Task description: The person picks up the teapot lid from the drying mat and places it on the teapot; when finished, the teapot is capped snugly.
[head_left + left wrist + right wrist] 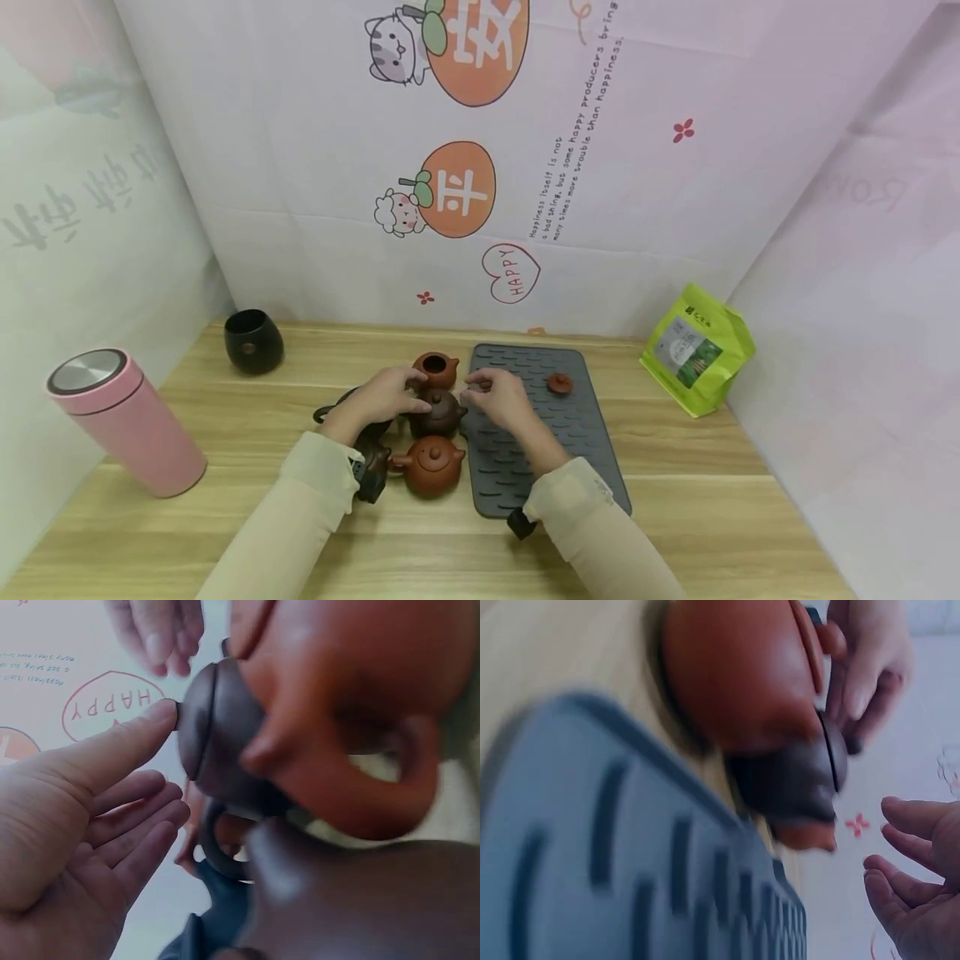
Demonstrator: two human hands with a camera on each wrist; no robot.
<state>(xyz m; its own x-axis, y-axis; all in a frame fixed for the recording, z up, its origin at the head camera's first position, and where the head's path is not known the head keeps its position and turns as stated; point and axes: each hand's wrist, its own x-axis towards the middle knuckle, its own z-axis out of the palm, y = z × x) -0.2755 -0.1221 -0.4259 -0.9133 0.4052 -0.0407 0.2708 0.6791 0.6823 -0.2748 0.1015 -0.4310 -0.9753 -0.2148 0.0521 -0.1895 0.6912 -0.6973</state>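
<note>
My left hand (384,395) is over the dark brown teapot (438,415), its thumb touching the lid knob and its other fingers apart from it. My right hand (497,397) hovers beside the spout, fingers loosely bent and holding nothing. Behind the brown pot stands a small lidless reddish teapot (442,377), its round opening showing. In front is a larger reddish teapot (433,471) with its lid on. Another dark teapot (372,457) and a black one (324,412) are partly hidden by my left hand and wrist. A reddish lid (559,383) lies on the grey mat (551,467).
At the left stand a pink thermos (138,425) and a black cup (255,343). A green tea packet (697,350) leans at the back right. A printed cloth (600,275) hangs behind the wooden table (405,558).
</note>
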